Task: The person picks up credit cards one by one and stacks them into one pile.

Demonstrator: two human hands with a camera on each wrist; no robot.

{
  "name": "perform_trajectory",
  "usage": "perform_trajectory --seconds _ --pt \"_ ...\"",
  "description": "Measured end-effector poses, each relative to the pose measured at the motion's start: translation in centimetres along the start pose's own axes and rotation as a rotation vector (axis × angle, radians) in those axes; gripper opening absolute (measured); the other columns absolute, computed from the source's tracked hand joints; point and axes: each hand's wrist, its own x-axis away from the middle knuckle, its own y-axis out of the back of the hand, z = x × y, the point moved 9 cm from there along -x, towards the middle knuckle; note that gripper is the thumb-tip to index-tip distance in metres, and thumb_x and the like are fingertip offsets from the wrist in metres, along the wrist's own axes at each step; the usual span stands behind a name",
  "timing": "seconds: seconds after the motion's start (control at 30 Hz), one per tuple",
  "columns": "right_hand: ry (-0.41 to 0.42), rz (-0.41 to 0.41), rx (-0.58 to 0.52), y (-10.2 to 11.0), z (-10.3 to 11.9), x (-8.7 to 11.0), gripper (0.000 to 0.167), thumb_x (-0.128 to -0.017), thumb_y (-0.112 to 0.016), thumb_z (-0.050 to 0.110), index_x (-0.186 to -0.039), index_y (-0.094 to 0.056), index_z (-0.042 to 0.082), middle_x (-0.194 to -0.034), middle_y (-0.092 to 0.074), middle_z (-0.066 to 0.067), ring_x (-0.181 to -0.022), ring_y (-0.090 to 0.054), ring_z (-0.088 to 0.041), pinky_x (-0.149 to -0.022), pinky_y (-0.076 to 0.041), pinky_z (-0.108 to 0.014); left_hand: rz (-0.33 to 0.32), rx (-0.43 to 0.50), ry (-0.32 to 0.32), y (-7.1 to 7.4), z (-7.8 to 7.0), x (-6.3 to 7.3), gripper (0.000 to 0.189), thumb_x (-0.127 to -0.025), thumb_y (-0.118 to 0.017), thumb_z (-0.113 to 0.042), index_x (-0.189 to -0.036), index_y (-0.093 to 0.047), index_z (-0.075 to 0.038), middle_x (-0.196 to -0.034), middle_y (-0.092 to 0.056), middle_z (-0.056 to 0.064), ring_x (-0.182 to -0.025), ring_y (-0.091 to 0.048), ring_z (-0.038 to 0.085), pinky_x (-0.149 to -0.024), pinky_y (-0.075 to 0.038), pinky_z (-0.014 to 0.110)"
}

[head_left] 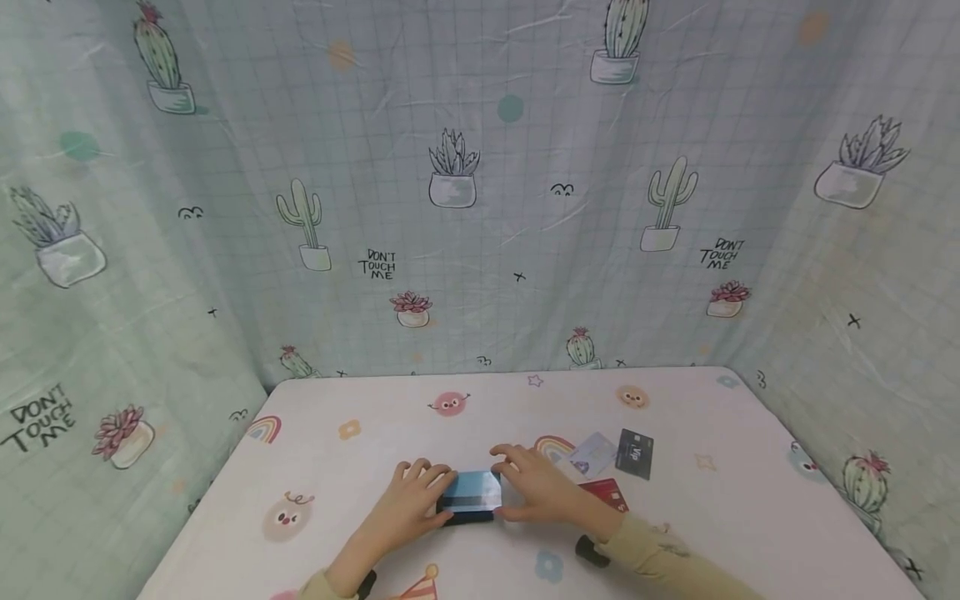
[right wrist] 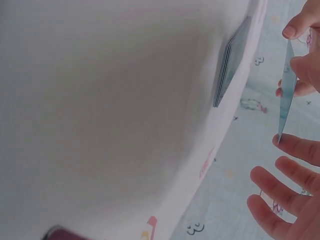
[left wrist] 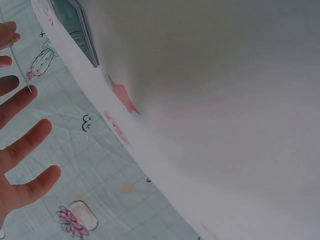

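Between both hands is a light blue card (head_left: 471, 490), held by its ends. My left hand (head_left: 411, 498) pinches its left end, the other fingers spread. At the opposite end my right hand (head_left: 543, 492) holds it with thumb and index finger. In the right wrist view the card (right wrist: 286, 97) appears nearly edge-on, raised off the table. Below it lies a flat dark thing (head_left: 471, 517), mostly hidden by the card in the head view; the right wrist view shows layered edges on this dark thing (right wrist: 232, 62). I cannot tell its kind.
To the right lie a pale card (head_left: 593, 455), a dark card marked Vip (head_left: 634, 455) and a red card (head_left: 606, 493), partly covered by my right arm. A patterned white cloth (head_left: 420, 392) covers the table. Cactus-print curtains (head_left: 480, 233) surround it.
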Motion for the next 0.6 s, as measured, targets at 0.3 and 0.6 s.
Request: perform_trajectory --seconds 0.3,0.6 --pt "0.041 0.014 0.071 -1.0 1.1 -0.5 0.054 -0.077 -0.056 0.053 -0.114 -0.052 0.014 -0.129 -0.042 -0.001 -0.108 -0.046 -0.014 -0.087 -0.041 -0.033 0.011 -0.008 -0.026 -0.1 0.3 1.0 0.051 -0.072 -0.066 -0.045 -0.113 -0.056 -0.019 -0.106 -0.056 -0.005 -0.095 -0.047 0.016 -0.080 -0.037 0.042" --pt "0.047 0.058 0.096 -1.9 1.6 -0.8 0.054 -0.079 -0.054 0.053 -0.116 -0.051 0.014 -0.119 -0.049 0.002 -0.107 -0.044 -0.013 -0.090 -0.040 -0.032 0.075 0.001 -0.016 -0.9 0.5 1.8 0.051 -0.074 -0.064 -0.046 -0.116 -0.055 -0.019 -0.108 -0.056 -0.005 -0.097 -0.047 0.015 -0.082 -0.036 0.043"
